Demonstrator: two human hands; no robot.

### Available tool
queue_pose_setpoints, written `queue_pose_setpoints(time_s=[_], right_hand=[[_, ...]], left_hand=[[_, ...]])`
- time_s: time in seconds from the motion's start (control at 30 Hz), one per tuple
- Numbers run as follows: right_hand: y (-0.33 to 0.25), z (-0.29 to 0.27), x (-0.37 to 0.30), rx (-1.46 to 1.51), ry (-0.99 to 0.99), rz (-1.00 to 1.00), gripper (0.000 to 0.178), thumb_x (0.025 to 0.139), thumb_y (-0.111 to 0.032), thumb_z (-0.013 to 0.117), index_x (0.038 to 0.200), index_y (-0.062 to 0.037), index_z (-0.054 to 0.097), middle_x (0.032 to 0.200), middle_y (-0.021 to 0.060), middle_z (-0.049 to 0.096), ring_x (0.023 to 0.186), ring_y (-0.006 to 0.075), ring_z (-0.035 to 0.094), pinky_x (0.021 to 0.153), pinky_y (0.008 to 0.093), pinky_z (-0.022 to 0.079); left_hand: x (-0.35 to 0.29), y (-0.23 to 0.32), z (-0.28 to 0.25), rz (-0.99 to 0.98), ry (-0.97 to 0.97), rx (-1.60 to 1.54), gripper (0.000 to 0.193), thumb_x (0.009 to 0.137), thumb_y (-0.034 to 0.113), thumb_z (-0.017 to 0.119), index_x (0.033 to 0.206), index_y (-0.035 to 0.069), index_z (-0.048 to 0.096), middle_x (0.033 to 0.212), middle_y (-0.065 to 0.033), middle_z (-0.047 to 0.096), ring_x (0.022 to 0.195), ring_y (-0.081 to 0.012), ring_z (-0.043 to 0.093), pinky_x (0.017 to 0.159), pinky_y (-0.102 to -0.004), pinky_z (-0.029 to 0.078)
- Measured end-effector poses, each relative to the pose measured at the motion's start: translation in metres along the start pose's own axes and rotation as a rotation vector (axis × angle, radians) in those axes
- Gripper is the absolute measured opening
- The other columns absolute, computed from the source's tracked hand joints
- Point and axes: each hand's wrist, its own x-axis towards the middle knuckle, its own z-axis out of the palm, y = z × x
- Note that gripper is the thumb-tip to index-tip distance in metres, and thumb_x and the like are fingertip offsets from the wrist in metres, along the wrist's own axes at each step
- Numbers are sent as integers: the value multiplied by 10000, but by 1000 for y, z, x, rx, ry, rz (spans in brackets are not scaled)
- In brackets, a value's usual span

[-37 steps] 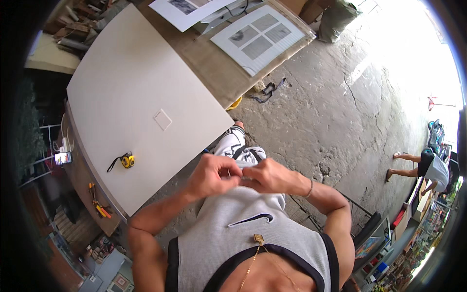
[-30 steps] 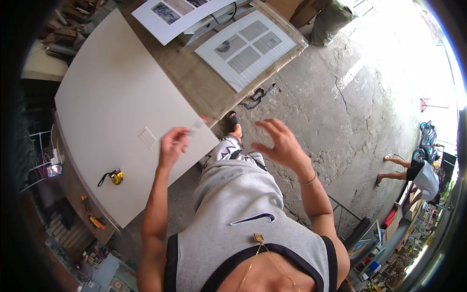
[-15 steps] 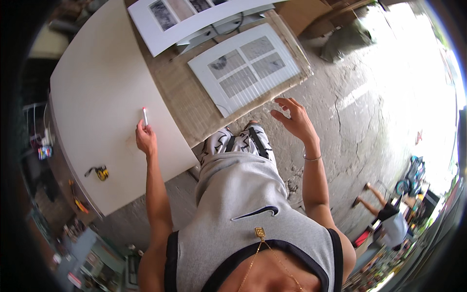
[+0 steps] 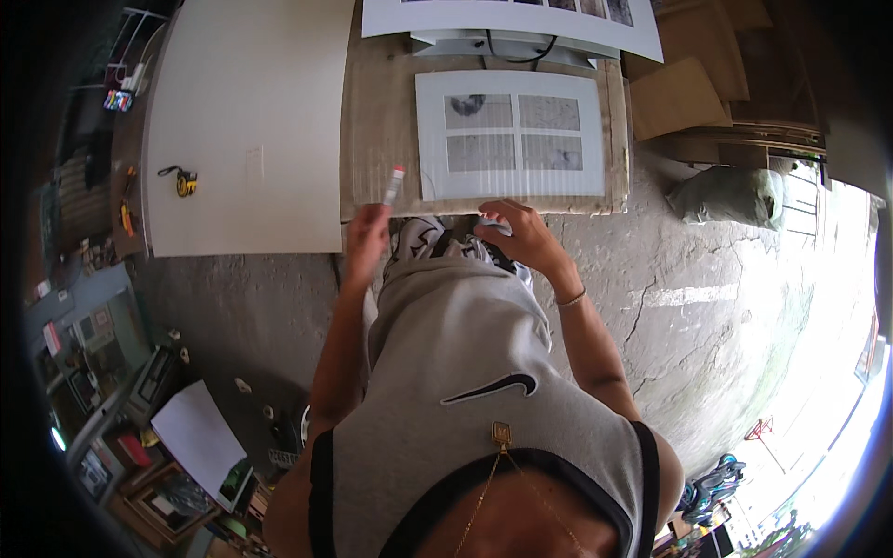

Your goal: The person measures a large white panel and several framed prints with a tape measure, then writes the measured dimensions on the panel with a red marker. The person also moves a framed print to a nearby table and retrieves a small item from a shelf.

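Observation:
My left hand (image 4: pixel 368 244) is closed around a white marker pen (image 4: pixel 394 188) with a red end, held upright beside the near edge of a worn brown board (image 4: pixel 381 139). The hand is slightly blurred. My right hand (image 4: pixel 523 236) is at the near edge of that board, its fingers curved and thumb apart; I see nothing held. Between its fingers a greyish patch shows, which I cannot make out. Just beyond the right hand, a white mat board (image 4: pixel 515 126) with four window panes lies flat on the brown board.
A large white sheet (image 4: pixel 251 84) covers the surface at the left, with a yellow tape measure (image 4: pixel 186 182) on it. A second white windowed board (image 4: pixel 521 20) sits on a grey box at the back. Cardboard (image 4: pixel 679 98) and a stuffed sack (image 4: pixel 730 197) are at the right.
The view has turned and shifted. My left hand with the marker pen has moved right, off the white sheet to the brown board's edge. My right hand has come in closer to the mat board.

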Motion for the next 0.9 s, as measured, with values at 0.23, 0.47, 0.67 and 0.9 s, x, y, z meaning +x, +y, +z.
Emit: queue_pose_setpoints(time_s=[0.23, 0.47, 0.67, 0.9], right_hand=[[13, 13, -27, 75, 58, -86, 527, 785, -199, 744, 1251, -57, 542, 1032, 130, 645, 894, 252, 645, 769, 348, 517], [14, 19, -24, -74, -123, -316, 242, 810, -130, 693, 1022, -28, 640, 947, 135, 671, 837, 325, 652, 825, 386, 511], [12, 33, -9, -76, -24, -270, 164, 841, -149, 643, 966, -43, 627, 844, 167, 653, 783, 375, 637, 676, 439, 503], [22, 10, 19, -79, 274, 239, 280, 899, -223, 620, 782, 2, 501, 647, 217, 578, 574, 357, 582, 540, 393, 446]], left_hand=[[-48, -23, 60, 152, -307, 352, 171, 863, 165, 693, 929, 10, 667, 787, 12, 631, 645, -61, 547, 572, -226, 430], [-60, 19, 65, 134, -346, 541, 230, 810, 194, 740, 879, -21, 697, 763, -67, 680, 665, -89, 605, 625, -246, 479], [-40, 2, 37, 150, -157, 280, 310, 816, 227, 741, 1017, 4, 666, 856, -68, 688, 780, -107, 625, 658, -259, 498], [9, -22, -40, 130, 137, 208, 292, 876, 208, 677, 1116, 51, 629, 960, -47, 666, 835, -91, 600, 650, -225, 469]])
